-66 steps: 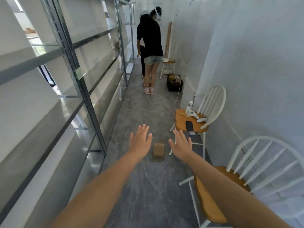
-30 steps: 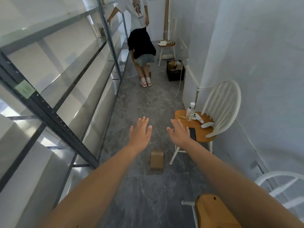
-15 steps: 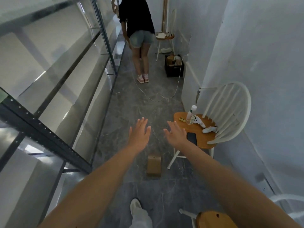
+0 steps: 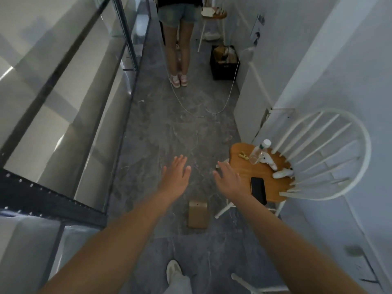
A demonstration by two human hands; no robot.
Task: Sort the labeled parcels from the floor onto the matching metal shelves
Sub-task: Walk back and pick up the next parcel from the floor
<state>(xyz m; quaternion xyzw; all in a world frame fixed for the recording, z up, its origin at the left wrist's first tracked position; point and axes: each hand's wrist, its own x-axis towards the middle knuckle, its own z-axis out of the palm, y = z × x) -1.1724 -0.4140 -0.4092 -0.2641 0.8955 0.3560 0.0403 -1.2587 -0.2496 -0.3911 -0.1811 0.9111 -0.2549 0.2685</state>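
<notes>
A small brown cardboard parcel lies flat on the grey marbled floor, between my two outstretched forearms. My left hand hovers above and beyond the parcel, palm down, fingers spread, holding nothing. My right hand is stretched out to the parcel's right, also empty with fingers apart, next to a chair seat. The metal shelves run along the left wall, their boards bare in what I see. No label on the parcel is readable.
A white chair with a wooden seat stands close on the right, carrying a bottle, a phone and white controllers. Another person's legs stand farther down the narrow aisle. A white cable loops on the floor; a black crate stands beyond.
My view has moved forward and tilted down; the parcel now lies nearer, between my arms. My foot has come into view at the bottom. The other person stood up from bending.
</notes>
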